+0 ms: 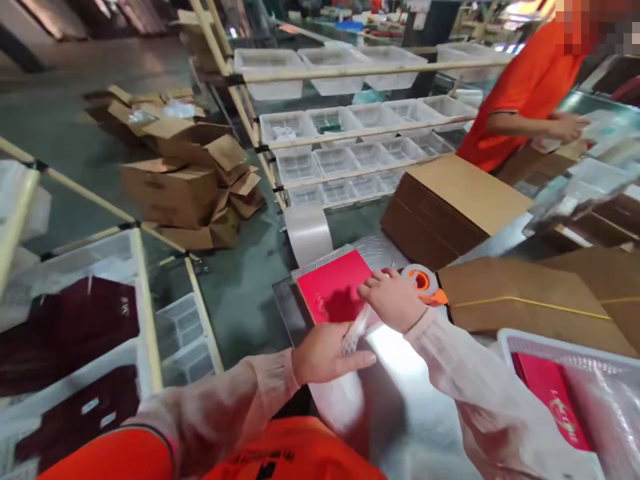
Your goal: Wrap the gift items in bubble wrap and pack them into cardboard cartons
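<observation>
A flat red box or folder [335, 283] with gold print lies on the work table, a sheet of bubble wrap under its far edge. My left hand [325, 352] grips clear bubble wrap [354, 333] between thumb and fingers at the near side of the red item. Over that item's right edge, my right hand [393, 300] has curled fingers closed on the upper part of the same wrap, though its fingertips are partly hidden. Just beyond the right hand sits a roll of clear tape [420, 280] with an orange core and orange holder.
Flattened cardboard [450, 193] is stacked beyond the table. A white basket [510, 340] at right holds another red item [553, 400]. A rack of white bins [365, 117] stands ahead, open cartons [175, 190] left. A co-worker in orange [525, 80] handles items at right.
</observation>
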Action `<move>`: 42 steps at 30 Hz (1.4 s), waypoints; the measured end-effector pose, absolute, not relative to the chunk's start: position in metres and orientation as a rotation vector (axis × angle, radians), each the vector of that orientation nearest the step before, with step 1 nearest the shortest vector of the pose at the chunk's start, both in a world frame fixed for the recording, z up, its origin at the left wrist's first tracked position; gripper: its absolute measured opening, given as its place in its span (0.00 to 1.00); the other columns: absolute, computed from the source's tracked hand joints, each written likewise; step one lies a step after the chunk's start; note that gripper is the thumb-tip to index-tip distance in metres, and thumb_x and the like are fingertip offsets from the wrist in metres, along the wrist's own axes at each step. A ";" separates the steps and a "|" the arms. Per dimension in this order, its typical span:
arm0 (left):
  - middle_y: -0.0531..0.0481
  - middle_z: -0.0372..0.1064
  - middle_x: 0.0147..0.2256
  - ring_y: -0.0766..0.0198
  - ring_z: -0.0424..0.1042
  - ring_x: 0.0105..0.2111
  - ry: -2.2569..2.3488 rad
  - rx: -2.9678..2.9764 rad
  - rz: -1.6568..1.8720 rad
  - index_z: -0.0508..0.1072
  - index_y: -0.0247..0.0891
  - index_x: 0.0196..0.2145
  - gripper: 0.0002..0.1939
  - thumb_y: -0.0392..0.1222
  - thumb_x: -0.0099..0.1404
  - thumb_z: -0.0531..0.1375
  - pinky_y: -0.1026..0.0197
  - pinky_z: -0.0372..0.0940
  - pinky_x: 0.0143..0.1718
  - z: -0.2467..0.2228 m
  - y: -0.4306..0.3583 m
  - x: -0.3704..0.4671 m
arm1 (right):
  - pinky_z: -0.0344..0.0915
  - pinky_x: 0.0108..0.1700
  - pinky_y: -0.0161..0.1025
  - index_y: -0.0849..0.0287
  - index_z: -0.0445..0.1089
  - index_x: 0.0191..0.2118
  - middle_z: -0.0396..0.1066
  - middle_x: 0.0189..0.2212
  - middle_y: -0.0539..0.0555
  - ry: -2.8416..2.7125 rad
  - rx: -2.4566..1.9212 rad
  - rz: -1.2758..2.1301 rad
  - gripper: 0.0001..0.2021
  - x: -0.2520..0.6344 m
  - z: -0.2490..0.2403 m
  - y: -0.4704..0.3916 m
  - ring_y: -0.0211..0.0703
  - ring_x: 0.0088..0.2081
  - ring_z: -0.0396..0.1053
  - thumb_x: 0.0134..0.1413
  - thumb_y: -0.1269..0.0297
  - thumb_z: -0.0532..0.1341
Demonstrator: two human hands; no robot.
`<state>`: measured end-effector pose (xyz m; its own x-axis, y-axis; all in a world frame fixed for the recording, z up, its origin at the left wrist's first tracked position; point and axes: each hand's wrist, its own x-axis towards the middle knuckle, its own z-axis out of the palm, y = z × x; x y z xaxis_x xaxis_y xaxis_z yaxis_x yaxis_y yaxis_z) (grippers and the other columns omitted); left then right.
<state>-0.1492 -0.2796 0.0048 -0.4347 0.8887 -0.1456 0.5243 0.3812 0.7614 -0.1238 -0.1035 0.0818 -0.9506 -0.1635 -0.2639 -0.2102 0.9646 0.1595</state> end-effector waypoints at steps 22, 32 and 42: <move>0.44 0.69 0.39 0.51 0.64 0.45 2.775 0.820 1.053 0.76 0.38 0.31 0.03 0.39 0.62 0.65 0.50 0.64 0.49 -0.121 -0.284 -0.247 | 0.47 0.64 0.51 0.54 0.75 0.51 0.76 0.48 0.55 3.091 -0.312 -0.008 0.12 -0.230 -0.064 -0.076 0.48 0.53 0.65 0.67 0.64 0.58; 0.38 0.71 0.49 0.46 0.67 0.49 2.917 0.784 0.939 0.76 0.36 0.47 0.14 0.41 0.63 0.65 0.46 0.64 0.50 -0.110 -0.290 -0.248 | 0.30 0.69 0.66 0.50 0.53 0.70 0.53 0.70 0.53 3.051 -0.353 0.026 0.29 -0.152 -0.108 -0.089 0.59 0.72 0.36 0.68 0.49 0.53; 0.41 0.65 0.63 0.45 0.61 0.62 2.872 1.257 0.558 0.73 0.36 0.57 0.20 0.35 0.72 0.51 0.43 0.55 0.63 -0.119 -0.244 -0.261 | 0.41 0.68 0.67 0.49 0.59 0.67 0.59 0.67 0.56 3.169 -0.203 -0.224 0.25 -0.143 -0.112 -0.081 0.58 0.71 0.44 0.67 0.54 0.54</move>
<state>-0.2613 -0.2444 -0.1192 -0.6878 0.7040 0.1769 0.7190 0.6274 0.2990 -0.1426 -0.0811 -0.1119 -0.9910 -0.1240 0.0509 -0.1299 0.9820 -0.1371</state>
